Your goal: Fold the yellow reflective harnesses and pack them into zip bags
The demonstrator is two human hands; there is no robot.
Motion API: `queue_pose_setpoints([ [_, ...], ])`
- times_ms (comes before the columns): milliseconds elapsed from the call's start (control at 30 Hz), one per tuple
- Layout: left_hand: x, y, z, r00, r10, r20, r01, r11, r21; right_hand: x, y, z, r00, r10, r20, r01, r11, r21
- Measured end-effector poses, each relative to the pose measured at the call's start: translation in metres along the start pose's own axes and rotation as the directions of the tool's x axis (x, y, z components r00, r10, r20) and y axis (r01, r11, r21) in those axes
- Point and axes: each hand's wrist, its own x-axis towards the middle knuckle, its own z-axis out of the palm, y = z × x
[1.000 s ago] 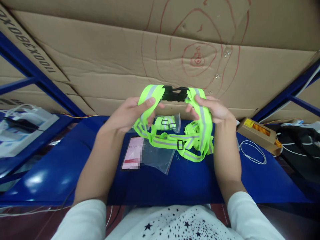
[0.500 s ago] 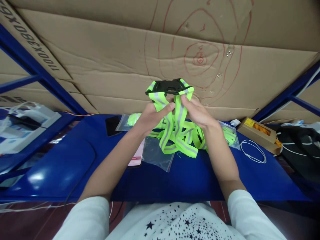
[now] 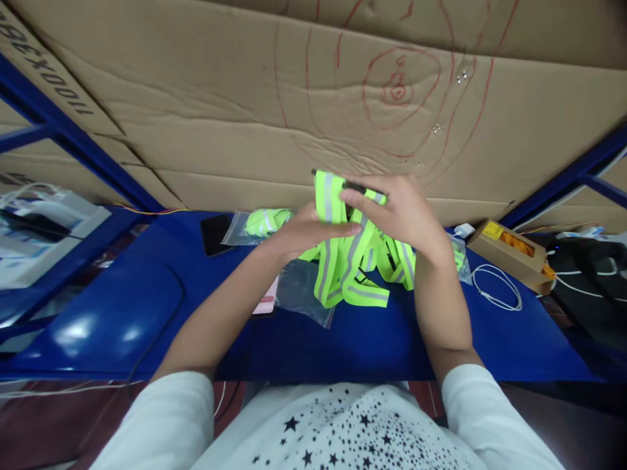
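A neon yellow-green strap with grey stripes (image 3: 365, 295) hangs in loops from both hands down to the blue table. My left hand (image 3: 306, 232) holds the strap from the left, thumb laid across it. On the upper right, my right hand (image 3: 394, 205) grips the folded top of the strap, where a black buckle part (image 3: 356, 188) shows edge-on, mostly covered by the fingers. Below and behind the hands lies more of the same strap (image 3: 404, 261). A clear plastic bag (image 3: 304, 294) is flat on the table beside the hanging loops.
The blue table (image 3: 353, 346) backs onto a cardboard panel (image 3: 220, 85). Around the hands lie a black phone (image 3: 214, 235), a lit phone (image 3: 267, 302), a bagged strap (image 3: 267, 222), a coiled white cable (image 3: 497, 287) and a cardboard box (image 3: 509, 254). A white power strip (image 3: 73, 238) sits left.
The black buckle has turned from facing the camera to edge-on. My right hand has moved up over the top of the strap, and the view has shifted slightly.
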Motion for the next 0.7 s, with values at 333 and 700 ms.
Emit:
queue_pose_setpoints([
  [333,-0.002,0.004,0.000,0.983,-0.089,0.163,0.104,0.991,-0.083,0.006,0.019,0.001,0.958,0.280,-0.066,-0.242,0.908,0.344],
  [700,-0.006,0.000,-0.003,0.986,-0.098,0.132,0.109,0.991,-0.080,0.013,0.038,0.000,0.994,0.071,0.083,-0.092,0.953,0.290],
])
